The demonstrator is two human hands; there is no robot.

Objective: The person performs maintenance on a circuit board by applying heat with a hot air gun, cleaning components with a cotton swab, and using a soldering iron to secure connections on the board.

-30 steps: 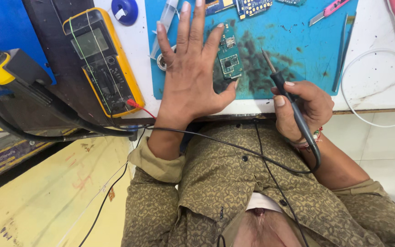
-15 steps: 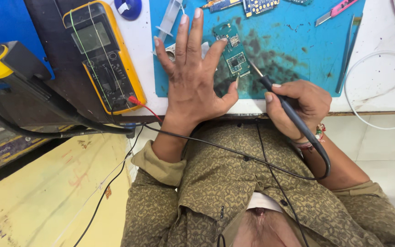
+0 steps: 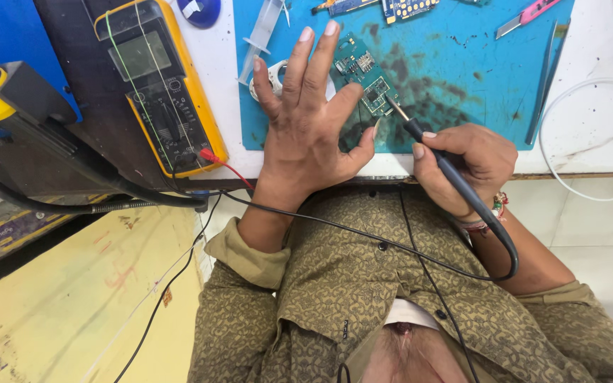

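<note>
While my left hand (image 3: 306, 135) is lying flat with its fingers spread, pinning the green circuit board (image 3: 365, 79) on the blue mat (image 3: 462, 64) at the desk's near edge, my right hand (image 3: 466, 167) is pinching the soldering iron (image 3: 434, 152) like a pen, tip touching the board. I am judging the thumb risks a burn, sitting just beside that tip; a slip could also bridge neighbouring contacts.

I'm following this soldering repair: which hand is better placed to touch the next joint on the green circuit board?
The right hand: it holds the soldering iron, tip at the green circuit board. The left hand lies flat, pinning the board to the blue mat.
</note>
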